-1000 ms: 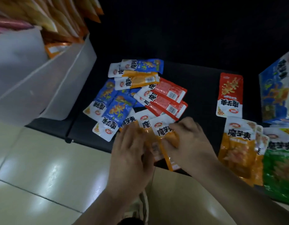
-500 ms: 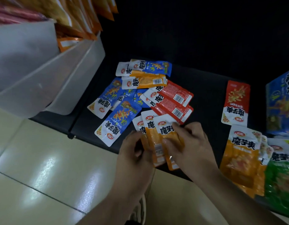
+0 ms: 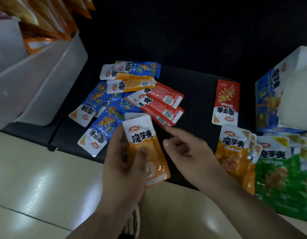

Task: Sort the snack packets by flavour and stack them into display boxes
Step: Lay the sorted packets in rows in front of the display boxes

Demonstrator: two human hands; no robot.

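"At the far left, what are the white bins [image 3: 45,80] for?"

"Finished stock, I'd judge. The binned orange packets [image 3: 45,23] stand in rows there, so that flavour probably ends up in them."

"And the heap in the middle?"

"Unsorted, by the look of it. The blue packets [image 3: 104,121] lie on its left, the loose orange packets [image 3: 132,85] at its far side and the red packets [image 3: 163,102] on its right. They all overlap on the black surface [image 3: 197,94]."

"What has your left hand [image 3: 125,163] got?"

"It grips the held orange stack [image 3: 145,149], thumb across the front and fingers behind, over the near edge of the surface. I hold it upright so the faces line up — a second packet's white top shows behind the front one."

"And the right hand [image 3: 187,149]?"

"It holds nothing. The fingers are loosely curled and the forefinger points toward the nearest red packet."

"Further right?"

"A lone red packet [image 3: 226,102] lies well apart from the heap. Nearer me is the sorted orange pile [image 3: 233,152], with the green packets [image 3: 283,173] just beside it. The blue display box [image 3: 270,100] stands at the far right — one flavour to a place, I reckon."
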